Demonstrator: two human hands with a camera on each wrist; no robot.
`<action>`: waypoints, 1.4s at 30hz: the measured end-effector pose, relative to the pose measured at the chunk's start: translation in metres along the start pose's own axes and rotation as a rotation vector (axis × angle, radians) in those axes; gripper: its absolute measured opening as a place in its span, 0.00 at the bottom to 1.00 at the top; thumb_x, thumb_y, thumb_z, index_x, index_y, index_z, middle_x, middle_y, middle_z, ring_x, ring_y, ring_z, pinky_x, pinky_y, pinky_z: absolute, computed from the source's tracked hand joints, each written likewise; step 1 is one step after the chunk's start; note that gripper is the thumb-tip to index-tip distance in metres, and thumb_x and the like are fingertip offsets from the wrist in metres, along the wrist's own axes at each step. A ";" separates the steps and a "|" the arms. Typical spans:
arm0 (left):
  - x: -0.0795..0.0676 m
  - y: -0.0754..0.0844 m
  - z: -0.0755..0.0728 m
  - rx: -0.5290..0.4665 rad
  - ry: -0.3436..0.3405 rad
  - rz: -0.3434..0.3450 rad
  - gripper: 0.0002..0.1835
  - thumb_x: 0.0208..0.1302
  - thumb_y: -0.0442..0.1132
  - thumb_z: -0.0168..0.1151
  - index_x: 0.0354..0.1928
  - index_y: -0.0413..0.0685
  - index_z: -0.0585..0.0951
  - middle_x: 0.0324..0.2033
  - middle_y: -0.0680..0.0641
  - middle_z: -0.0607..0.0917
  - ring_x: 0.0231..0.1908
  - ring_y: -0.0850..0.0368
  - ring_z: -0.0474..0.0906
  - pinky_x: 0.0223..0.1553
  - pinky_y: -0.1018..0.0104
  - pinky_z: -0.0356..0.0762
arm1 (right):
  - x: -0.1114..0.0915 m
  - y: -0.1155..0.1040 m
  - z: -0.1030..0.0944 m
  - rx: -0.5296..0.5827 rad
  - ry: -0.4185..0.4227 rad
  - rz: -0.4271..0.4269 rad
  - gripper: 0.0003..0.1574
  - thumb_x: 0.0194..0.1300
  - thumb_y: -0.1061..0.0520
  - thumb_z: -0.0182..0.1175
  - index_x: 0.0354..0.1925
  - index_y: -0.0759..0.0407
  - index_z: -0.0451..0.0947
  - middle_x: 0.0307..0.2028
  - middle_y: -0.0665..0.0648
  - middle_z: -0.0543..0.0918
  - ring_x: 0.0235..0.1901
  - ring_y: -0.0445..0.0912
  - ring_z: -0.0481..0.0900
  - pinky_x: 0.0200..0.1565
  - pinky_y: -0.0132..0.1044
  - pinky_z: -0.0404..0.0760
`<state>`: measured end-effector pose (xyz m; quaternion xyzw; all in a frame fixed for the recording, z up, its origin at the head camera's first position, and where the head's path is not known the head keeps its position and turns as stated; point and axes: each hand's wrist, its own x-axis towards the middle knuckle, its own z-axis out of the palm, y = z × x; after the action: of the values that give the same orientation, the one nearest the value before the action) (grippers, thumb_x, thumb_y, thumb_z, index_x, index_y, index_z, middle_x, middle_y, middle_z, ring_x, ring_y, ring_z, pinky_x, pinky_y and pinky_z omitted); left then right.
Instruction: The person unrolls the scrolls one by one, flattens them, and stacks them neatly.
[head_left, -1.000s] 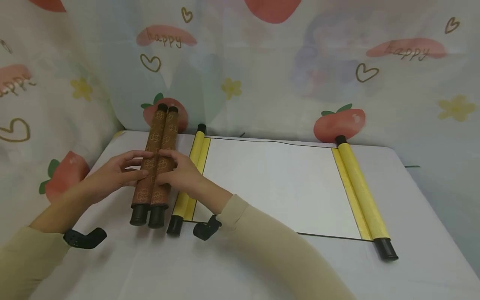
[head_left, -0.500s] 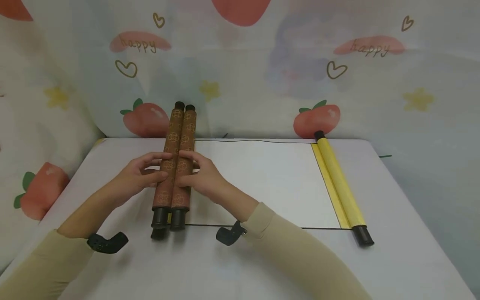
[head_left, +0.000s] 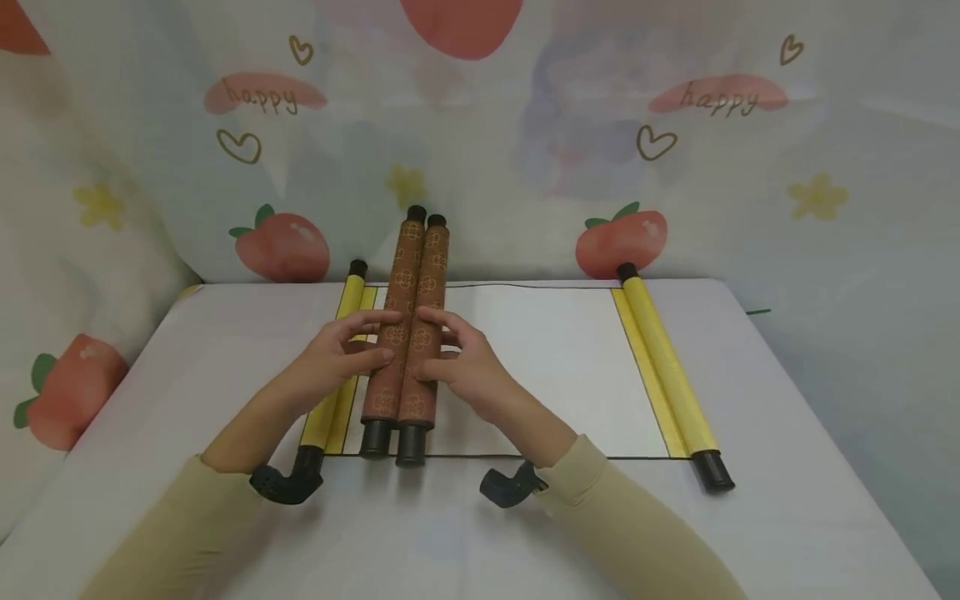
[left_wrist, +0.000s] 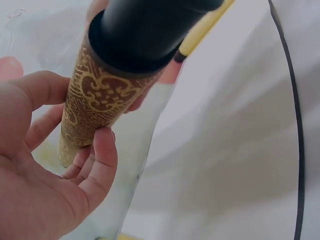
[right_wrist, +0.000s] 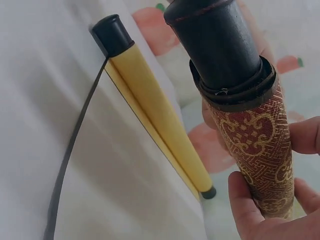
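A brown scroll with gold patterns and black end knobs hangs above a spread-out scroll. It shows as two rolls side by side; whether they are joined I cannot tell. My left hand grips the left roll, thumb and fingers curled round its side, as the left wrist view also shows. On the other side, my right hand holds the right roll the same way. Below lies the unrolled scroll, its white sheet between a yellow left roller and a yellow right roller, both black-tipped.
A white-covered table carries the spread scroll. Behind and to the left stands a cloth backdrop printed with fruit, hearts and lettering. Black devices sit at both wrists, the right one near the sheet's front edge.
Both hands have carried the brown scroll rightward, from left of the yellow left roller, across it, to above the white sheet. The head view has also turned somewhat right. The grip stays the same.
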<state>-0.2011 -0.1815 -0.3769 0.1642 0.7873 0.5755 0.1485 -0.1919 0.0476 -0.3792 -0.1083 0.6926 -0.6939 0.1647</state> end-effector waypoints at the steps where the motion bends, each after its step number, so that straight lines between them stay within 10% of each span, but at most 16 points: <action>1: 0.003 0.002 0.004 -0.011 -0.004 -0.004 0.28 0.69 0.44 0.63 0.69 0.58 0.70 0.66 0.44 0.67 0.60 0.42 0.75 0.49 0.56 0.80 | -0.002 0.001 -0.004 0.010 0.004 -0.005 0.47 0.54 0.68 0.64 0.70 0.44 0.67 0.65 0.60 0.68 0.55 0.55 0.79 0.49 0.40 0.81; 19: 0.037 0.011 0.057 -0.100 -0.007 0.030 0.27 0.68 0.39 0.65 0.68 0.57 0.73 0.62 0.44 0.71 0.53 0.46 0.77 0.47 0.55 0.79 | -0.028 0.009 -0.051 0.066 0.084 -0.009 0.48 0.52 0.70 0.61 0.70 0.46 0.66 0.62 0.61 0.69 0.53 0.52 0.79 0.48 0.38 0.80; 42: 0.026 0.012 0.079 -0.157 -0.005 0.017 0.28 0.65 0.38 0.67 0.67 0.55 0.73 0.63 0.42 0.71 0.52 0.47 0.76 0.46 0.57 0.80 | -0.040 0.021 -0.071 0.049 -0.032 -0.037 0.51 0.52 0.72 0.59 0.71 0.43 0.62 0.64 0.63 0.64 0.55 0.54 0.78 0.48 0.44 0.81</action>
<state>-0.1899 -0.1000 -0.3901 0.1604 0.7378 0.6363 0.1580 -0.1801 0.1293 -0.3983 -0.1279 0.6705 -0.7118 0.1654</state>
